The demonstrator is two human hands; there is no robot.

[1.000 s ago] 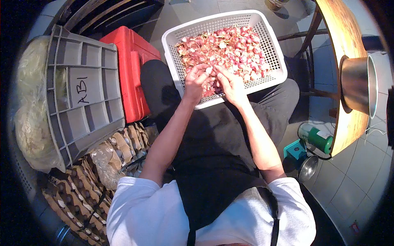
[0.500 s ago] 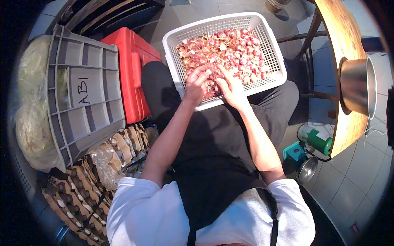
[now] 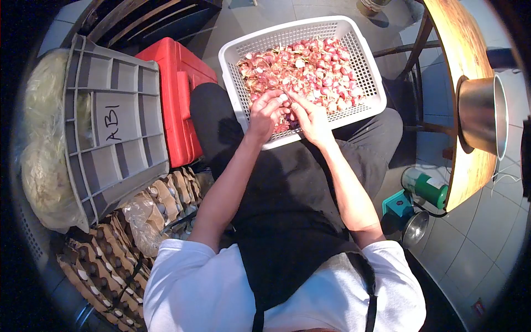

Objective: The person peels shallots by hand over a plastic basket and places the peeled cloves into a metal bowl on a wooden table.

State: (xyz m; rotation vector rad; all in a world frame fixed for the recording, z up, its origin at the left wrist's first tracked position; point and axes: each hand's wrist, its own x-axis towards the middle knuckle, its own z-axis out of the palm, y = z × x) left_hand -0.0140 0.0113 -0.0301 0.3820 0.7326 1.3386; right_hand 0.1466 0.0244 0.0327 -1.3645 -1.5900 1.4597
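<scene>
A white perforated basket full of small red shallots and loose skins rests across my lap. Over its near edge, my left hand pinches a small pale shallot between thumb and fingers. My right hand is close beside it, its thumb and fingers pressed together near the same shallot; anything held in them is too small to make out. Dark red skins lie below the fingertips.
At left are a grey crate marked ABI, a red box and egg trays. To the right, a metal pot stands on a wooden table, near a green-and-white canister.
My right fingers have shifted slightly left and closed up towards the left fingertips. The pale shallot in my left fingers shows a little more. The basket stays in place.
</scene>
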